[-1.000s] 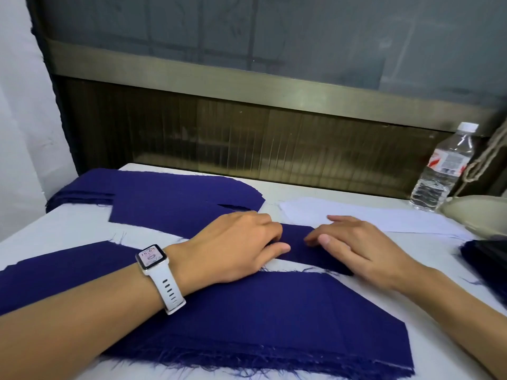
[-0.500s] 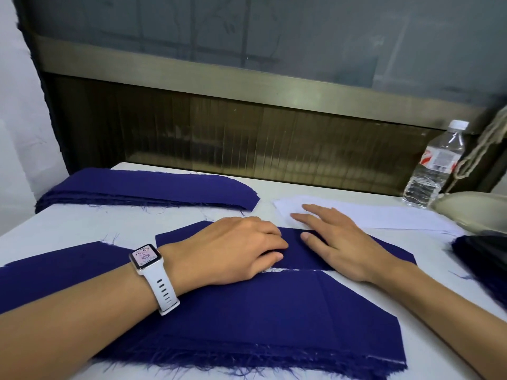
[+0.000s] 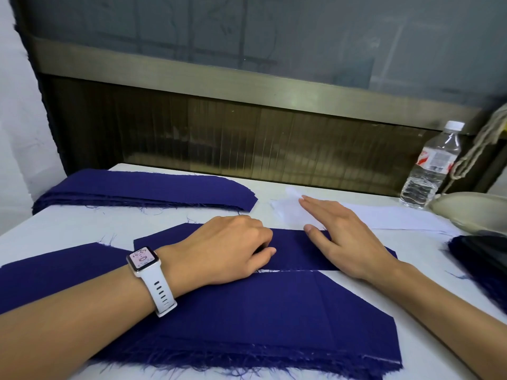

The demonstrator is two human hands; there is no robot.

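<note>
Head view: the left hand's (image 3: 227,250) fingers (image 3: 258,231) are curled under, knuckles up, with the thumb tip lying on the small navy piece (image 3: 296,248); whether any cloth is pinched between thumb and fingers is hidden. The right hand (image 3: 345,237) lies flat with straight, slightly spread fingers, its fingertips (image 3: 304,200) reaching onto the white sheet (image 3: 384,218) and its thumb resting on the far edge of the small navy piece. That piece lies flat on the white table (image 3: 68,231) in the middle, under both hands. Its near edge runs just beside the large navy piece (image 3: 260,311), whose frayed edge faces the person. A white watch (image 3: 144,259) sits on the left wrist. A stack of navy pieces (image 3: 142,190) lies at the far left. A water bottle (image 3: 430,171) stands at the far right.
</note>
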